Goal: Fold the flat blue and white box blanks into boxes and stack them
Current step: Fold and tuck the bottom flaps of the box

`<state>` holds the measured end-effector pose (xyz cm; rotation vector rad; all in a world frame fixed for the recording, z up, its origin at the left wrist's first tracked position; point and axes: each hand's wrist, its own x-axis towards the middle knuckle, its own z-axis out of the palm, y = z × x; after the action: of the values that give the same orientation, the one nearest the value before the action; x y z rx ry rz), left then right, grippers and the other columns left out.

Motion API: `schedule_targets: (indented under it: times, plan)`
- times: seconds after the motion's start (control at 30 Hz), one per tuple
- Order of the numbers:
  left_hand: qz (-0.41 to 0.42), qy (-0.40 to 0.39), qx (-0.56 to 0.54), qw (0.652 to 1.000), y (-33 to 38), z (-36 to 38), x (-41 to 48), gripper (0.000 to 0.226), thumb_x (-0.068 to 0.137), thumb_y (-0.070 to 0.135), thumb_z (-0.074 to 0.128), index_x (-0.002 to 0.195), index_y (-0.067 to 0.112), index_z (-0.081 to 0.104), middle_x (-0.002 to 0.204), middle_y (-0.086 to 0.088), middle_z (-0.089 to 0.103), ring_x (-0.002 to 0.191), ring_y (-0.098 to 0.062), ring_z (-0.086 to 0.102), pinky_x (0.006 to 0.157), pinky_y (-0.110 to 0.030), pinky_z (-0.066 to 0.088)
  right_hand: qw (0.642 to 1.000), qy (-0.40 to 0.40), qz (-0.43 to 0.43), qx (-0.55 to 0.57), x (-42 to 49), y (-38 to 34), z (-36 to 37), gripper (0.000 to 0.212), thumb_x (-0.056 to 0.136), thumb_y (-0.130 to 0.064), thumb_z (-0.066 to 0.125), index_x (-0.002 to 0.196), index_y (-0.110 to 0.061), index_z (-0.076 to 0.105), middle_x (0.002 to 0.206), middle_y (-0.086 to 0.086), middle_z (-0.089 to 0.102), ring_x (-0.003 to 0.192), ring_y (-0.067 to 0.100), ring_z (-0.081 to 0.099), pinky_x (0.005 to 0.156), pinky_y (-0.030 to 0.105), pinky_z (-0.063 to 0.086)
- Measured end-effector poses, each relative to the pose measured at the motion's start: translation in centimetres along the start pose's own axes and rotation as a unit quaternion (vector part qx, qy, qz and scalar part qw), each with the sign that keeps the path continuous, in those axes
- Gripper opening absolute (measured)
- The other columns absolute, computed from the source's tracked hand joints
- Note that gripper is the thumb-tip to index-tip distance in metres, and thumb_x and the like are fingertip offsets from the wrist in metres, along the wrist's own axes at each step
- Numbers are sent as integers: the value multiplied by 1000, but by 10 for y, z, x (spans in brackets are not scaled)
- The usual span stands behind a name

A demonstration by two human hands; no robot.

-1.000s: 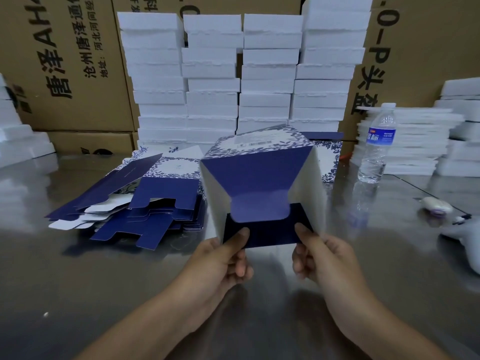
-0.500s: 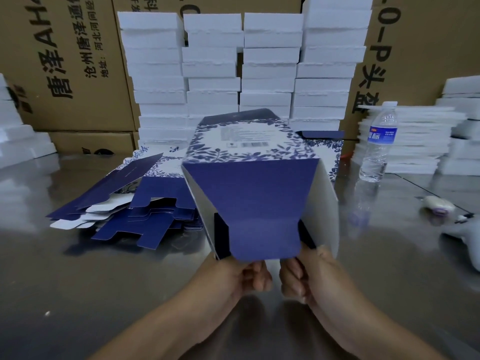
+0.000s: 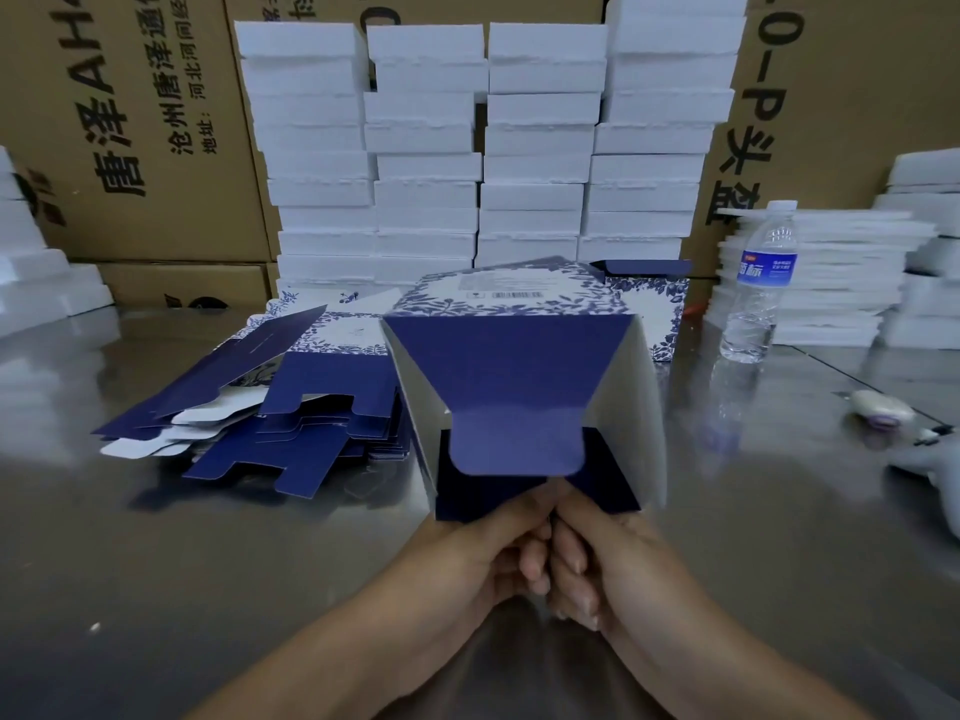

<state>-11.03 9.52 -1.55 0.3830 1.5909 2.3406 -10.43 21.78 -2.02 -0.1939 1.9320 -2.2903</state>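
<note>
Beneath box (image 3: 509, 376), left hand (image 3: 483, 553), right hand (image 3: 613, 558) grip; thumb tips hidden.

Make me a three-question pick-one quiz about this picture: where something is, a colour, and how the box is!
1. Where is the clear plastic water bottle, seen from the blue and white cardboard box?
A) left of it B) right of it C) on top of it
2. What colour is the box's round-cornered tuck flap?
A) blue B) red C) yellow
3. How is the box now?
A) lying flat B) closed up C) half folded, near end open

1 B, the bottle stands to its right.
2 A, the flap is plain blue.
3 C, its white inner walls show; the left hand and right hand hold its lower edge.
</note>
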Motion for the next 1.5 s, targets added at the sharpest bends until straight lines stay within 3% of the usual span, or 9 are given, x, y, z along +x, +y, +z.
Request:
schedule_targets:
  times: [0.13,0.33,0.77,0.93,1.07,1.17,1.23,1.37,1.5]
  plan:
    - [-33,14,-37,999,0,-2,1,31,70,26,61,41,16,58,40,5,46,41,-7,47,55,-21,41,1000,16,10,-9,0,-4,1,52,68,-55,50,35,-17,38,35,8,33,34,17,28,43,28,23]
    - [-103,55,-69,991,2,-7,5,23,57,24,73,46,11,59,40,-2,38,39,-13,45,55,-26,46,999,54,10,-5,7,-1,-6,65,96,-28,39,32,-19,35,31,3,29,28,13,25,39,24,28]
    - [-160,121,-42,979,12,-25,12,39,92,23,56,54,11,52,44,0,29,37,-10,35,46,-27,53,989,145,1,-7,9,-5,-17,57,93,-34,49,42,-19,30,37,2,25,31,12,23,40,23,24]
    - [-131,173,70,974,14,-27,14,46,94,38,51,59,8,48,39,-3,34,34,-15,42,49,-33,55,979,177,-22,-100,12,-1,-24,60,93,-36,51,40,-21,28,39,1,25,35,15,25,43,24,29]
    - [-33,241,352,904,15,-40,16,54,95,52,37,59,13,44,36,3,43,35,-12,49,51,-25,47,895,226,-139,-358,11,5,-33,56,84,-47,56,47,-14,29,38,-6,25,40,10,25,43,23,23]
    - [65,254,546,795,11,-52,13,45,88,57,36,64,19,43,53,7,48,51,-10,48,50,-27,31,834,271,-185,-444,12,7,-43,47,78,-44,62,53,-14,36,40,-4,37,42,11,37,43,19,28]
    - [101,256,575,770,8,-54,12,34,85,58,38,74,26,43,67,8,54,64,-8,51,53,-27,32,821,266,-225,-452,13,8,-46,28,77,-40,64,68,-23,44,55,-8,50,55,6,50,50,21,35]
    - [179,214,481,831,6,-56,16,40,87,50,48,123,37,38,114,21,54,101,3,53,85,-30,47,843,214,-299,-393,15,5,-45,50,78,-41,62,119,-44,34,112,-26,52,101,-6,53,83,15,42]
    - [282,140,408,857,7,-51,13,64,84,61,51,139,50,22,143,19,34,130,-4,41,102,-42,43,868,124,-326,-353,14,5,-44,88,67,-56,69,139,-49,19,136,-37,36,126,-10,37,97,9,34]
